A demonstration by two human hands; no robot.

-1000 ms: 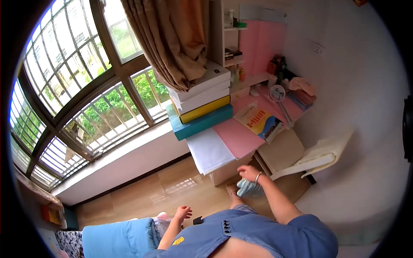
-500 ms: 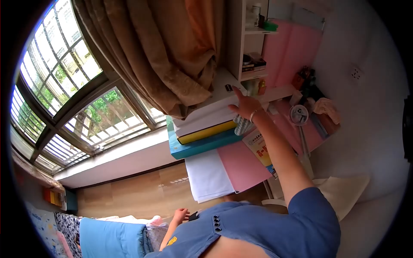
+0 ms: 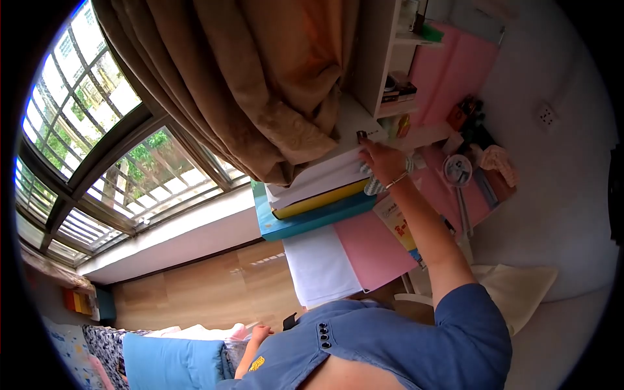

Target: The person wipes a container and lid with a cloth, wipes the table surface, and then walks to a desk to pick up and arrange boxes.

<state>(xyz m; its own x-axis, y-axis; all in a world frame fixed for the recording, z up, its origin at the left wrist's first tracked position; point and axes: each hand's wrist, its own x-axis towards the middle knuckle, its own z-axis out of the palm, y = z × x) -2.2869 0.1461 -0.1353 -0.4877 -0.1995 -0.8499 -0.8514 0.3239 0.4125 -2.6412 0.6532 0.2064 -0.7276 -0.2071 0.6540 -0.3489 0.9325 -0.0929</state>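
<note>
My right hand (image 3: 383,162), with a thin bracelet at the wrist, reaches over a white stack (image 3: 318,170). Its fingers are drawn together at the near edge of a small dark object (image 3: 361,136) lying on top; what lies between the fingertips is hidden. Under and beside that palm hangs a grey-white striped cloth-like item (image 3: 373,186). A yellow-edged layer (image 3: 318,199) and a teal box (image 3: 312,219) sit beneath the white stack. Low at my left side, my left hand (image 3: 262,333) is loosely closed near pale pink fabric, and I see nothing in it.
White papers (image 3: 320,265) and a pink surface (image 3: 374,250) lie in front of the boxes. A brown curtain (image 3: 247,84) hangs beside the barred window (image 3: 84,110). Shelves (image 3: 396,110), a round-headed stand (image 3: 457,170) and a wall socket (image 3: 546,116) are at right. Blue bedding (image 3: 169,359) is lower left.
My right hand's spread thumb and fingers have come together beside the small dark object. My left hand has shifted slightly left and down. The whole view has shifted a little.
</note>
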